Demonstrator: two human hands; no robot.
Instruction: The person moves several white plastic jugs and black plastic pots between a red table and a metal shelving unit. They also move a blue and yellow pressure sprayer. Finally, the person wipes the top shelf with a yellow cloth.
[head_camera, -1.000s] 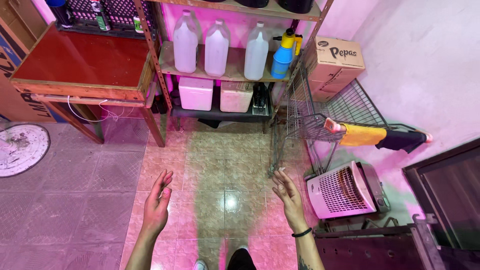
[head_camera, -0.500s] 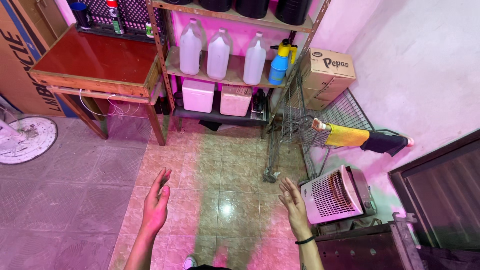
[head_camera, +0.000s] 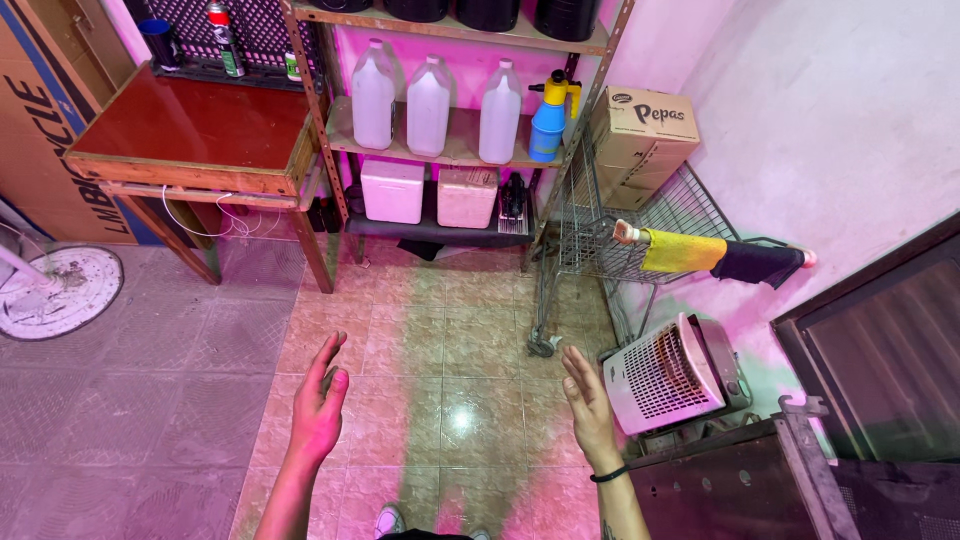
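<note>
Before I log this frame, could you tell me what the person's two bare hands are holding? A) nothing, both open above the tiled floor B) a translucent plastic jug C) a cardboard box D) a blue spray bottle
A: the left hand and right hand are open and empty above the glossy tiled floor.

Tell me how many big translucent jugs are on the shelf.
3. They stand in a row on the middle shelf: left jug, middle jug, right jug beside the blue spray bottle. More could be hidden.
</note>
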